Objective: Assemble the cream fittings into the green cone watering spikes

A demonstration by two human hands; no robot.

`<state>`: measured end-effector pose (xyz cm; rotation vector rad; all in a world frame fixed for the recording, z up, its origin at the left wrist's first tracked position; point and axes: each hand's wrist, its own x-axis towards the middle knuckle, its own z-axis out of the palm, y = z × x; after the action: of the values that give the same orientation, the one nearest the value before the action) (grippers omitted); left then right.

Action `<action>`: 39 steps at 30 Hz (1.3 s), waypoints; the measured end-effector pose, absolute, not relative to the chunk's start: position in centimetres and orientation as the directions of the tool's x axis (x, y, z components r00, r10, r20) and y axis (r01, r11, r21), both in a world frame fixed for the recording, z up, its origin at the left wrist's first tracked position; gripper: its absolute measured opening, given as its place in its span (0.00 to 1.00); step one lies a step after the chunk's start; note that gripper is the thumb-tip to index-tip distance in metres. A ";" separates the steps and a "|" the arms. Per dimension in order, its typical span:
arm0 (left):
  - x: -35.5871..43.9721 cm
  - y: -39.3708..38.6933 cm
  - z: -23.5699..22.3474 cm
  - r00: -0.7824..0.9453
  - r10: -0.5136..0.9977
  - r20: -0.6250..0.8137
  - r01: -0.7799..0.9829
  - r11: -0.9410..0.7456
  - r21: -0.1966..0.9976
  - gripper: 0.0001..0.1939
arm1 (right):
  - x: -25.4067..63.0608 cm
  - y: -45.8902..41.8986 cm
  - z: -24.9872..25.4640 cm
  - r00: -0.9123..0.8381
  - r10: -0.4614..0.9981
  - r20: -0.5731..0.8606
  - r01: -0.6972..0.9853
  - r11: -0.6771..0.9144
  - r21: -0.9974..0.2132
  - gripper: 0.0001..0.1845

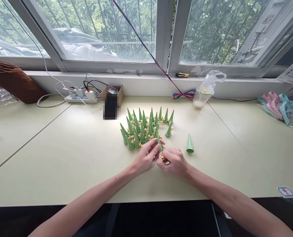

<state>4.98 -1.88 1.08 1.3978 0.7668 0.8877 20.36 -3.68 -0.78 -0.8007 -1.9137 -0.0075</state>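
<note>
A green plant watering spike (158, 141) is held between my two hands, its tip pointing away from me. My left hand (146, 156) closes round its cone with thumb and fingers. At its near end sticks out a yellow valve nozzle (162, 158), where the fingers of my right hand (174, 163) grip; part of that grip is hidden. Several similar green spikes with yellow valves (137, 125) stand upright in a cluster just beyond my hands. One green spike (190, 144) stands apart to the right, with no yellow valve visible on it.
At the back are a power strip (71, 98) with cables, a small cardboard box (121, 96), a plastic bag with a cup (202, 93) and red-blue wires (183, 94). Packaged pink and teal items (288, 110) lie far right. A brown bag (18, 82) rests far left.
</note>
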 end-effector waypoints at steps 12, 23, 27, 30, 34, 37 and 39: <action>4.9 -1.9 1.4 0.468 0.880 0.081 -0.058 -0.061 0.997 0.17 | 20.5 -3.7 -0.8 -0.249 0.558 0.792 0.557 0.751 -0.354 0.20; 5.0 -1.9 1.9 0.468 0.874 0.132 -0.119 -0.085 0.989 0.17 | 22.5 -2.0 -0.1 -0.011 0.629 0.777 0.559 0.648 -0.517 0.29; 4.9 -1.8 1.6 0.460 0.871 0.173 -0.047 -0.171 0.984 0.16 | 22.8 -1.4 0.0 0.045 0.644 0.764 0.555 0.620 -0.555 0.29; 4.6 -1.6 1.0 0.459 0.844 0.279 0.117 -0.368 0.922 0.15 | 23.0 -0.9 0.2 0.072 0.649 0.757 0.548 0.609 -0.574 0.29; 4.1 -1.4 0.6 0.453 0.772 0.447 0.277 -0.598 0.752 0.12 | 23.4 -0.3 0.2 0.092 0.646 0.758 0.587 0.579 -0.565 0.28; 3.7 -1.3 0.8 0.468 0.741 0.481 0.343 -0.654 0.674 0.10 | 23.6 0.2 -0.1 0.072 0.660 0.748 0.613 0.562 -0.556 0.26; 3.3 -1.3 1.1 0.506 0.720 0.475 0.382 -0.681 0.625 0.09 | 23.7 0.5 -0.3 0.052 0.686 0.725 0.618 0.548 -0.563 0.25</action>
<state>3.30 -1.28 1.07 2.3080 0.9063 1.0275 23.68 0.47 -0.25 -1.1233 -1.6289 0.0735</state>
